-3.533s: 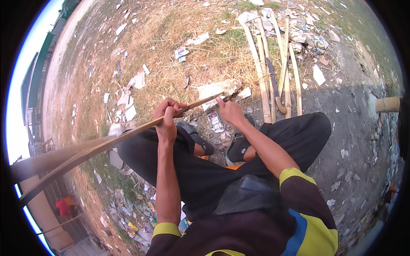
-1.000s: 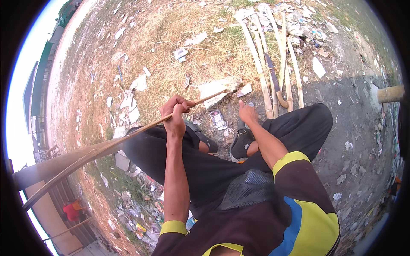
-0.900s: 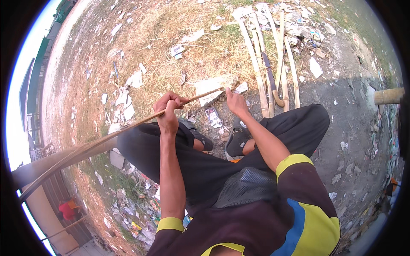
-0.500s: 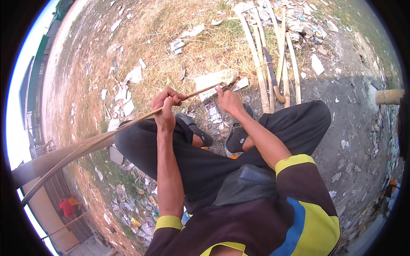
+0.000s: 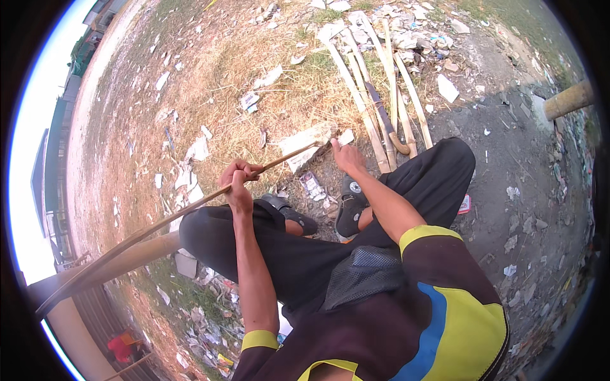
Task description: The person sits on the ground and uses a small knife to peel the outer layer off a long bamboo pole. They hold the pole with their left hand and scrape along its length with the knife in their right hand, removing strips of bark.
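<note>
My left hand [image 5: 237, 184] is closed around a long, thin bamboo strip [image 5: 190, 207]. From that grip the strip runs down to the left rim of the view, bowing as it goes, and its thin end [image 5: 298, 152] points up to the right. My right hand [image 5: 348, 157] is closed with the thumb up, just beyond that thin end. Whatever sits in its fingers is too small to make out. Ahead of my right knee, a knife [image 5: 376, 101] with a dark blade and a curved brown handle lies on several split bamboo pieces [image 5: 368, 124].
A thick bamboo pole [image 5: 140, 257] passes beside my left knee, under the strip. Another bamboo pole end [image 5: 569, 100] juts in at the right. Paper scraps [image 5: 197, 149] and dry grass cover the ground ahead. Someone in red [image 5: 119, 348] is at the lower left.
My view has shifted, so the bamboo pieces and knife appear farther left. My right hand has moved slightly away from the strip's thin end. The left hand keeps its hold.
</note>
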`<action>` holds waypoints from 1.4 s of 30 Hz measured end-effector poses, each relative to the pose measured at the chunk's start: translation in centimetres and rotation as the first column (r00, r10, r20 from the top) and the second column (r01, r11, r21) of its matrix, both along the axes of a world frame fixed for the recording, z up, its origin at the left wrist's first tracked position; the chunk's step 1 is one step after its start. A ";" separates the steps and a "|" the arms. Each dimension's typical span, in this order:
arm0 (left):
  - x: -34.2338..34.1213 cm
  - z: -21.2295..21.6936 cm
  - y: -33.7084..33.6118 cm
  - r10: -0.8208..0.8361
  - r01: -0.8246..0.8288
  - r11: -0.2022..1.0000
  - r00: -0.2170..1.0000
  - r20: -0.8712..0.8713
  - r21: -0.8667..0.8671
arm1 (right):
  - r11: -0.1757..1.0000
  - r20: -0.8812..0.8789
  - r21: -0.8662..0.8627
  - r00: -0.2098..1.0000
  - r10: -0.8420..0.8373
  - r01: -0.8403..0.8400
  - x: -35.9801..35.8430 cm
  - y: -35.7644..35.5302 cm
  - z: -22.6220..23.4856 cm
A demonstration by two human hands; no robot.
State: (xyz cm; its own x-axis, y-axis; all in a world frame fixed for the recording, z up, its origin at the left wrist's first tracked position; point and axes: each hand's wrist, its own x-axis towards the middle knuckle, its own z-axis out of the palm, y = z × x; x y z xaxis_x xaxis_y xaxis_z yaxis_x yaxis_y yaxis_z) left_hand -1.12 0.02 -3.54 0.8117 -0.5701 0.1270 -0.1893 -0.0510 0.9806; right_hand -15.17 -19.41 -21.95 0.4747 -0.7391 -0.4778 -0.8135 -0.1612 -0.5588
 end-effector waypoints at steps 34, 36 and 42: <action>0.4 0.0 0.6 0.097 -0.097 0.995 0.993 -0.064 0.001 | 0.964 0.040 -0.054 0.964 0.264 -0.262 4.0 4.7 4.4; 0.1 -0.2 0.6 0.062 -0.062 0.998 0.998 -0.024 -0.027 | 0.972 0.031 -0.095 0.975 0.220 -0.216 3.4 4.0 2.1; 0.2 -0.2 -0.1 0.072 -0.073 0.997 0.997 -0.033 -0.021 | 0.971 0.112 0.005 0.965 0.235 -0.237 3.4 4.8 1.5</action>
State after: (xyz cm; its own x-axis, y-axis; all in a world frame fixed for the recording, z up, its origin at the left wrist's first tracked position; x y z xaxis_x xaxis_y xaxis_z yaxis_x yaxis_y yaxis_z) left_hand -0.96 -0.05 -3.74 0.8548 -0.5067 0.1118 -0.1540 -0.0418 0.9872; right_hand -11.77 -14.66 -20.49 0.6852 -0.5914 -0.4252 -0.6871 -0.3308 -0.6469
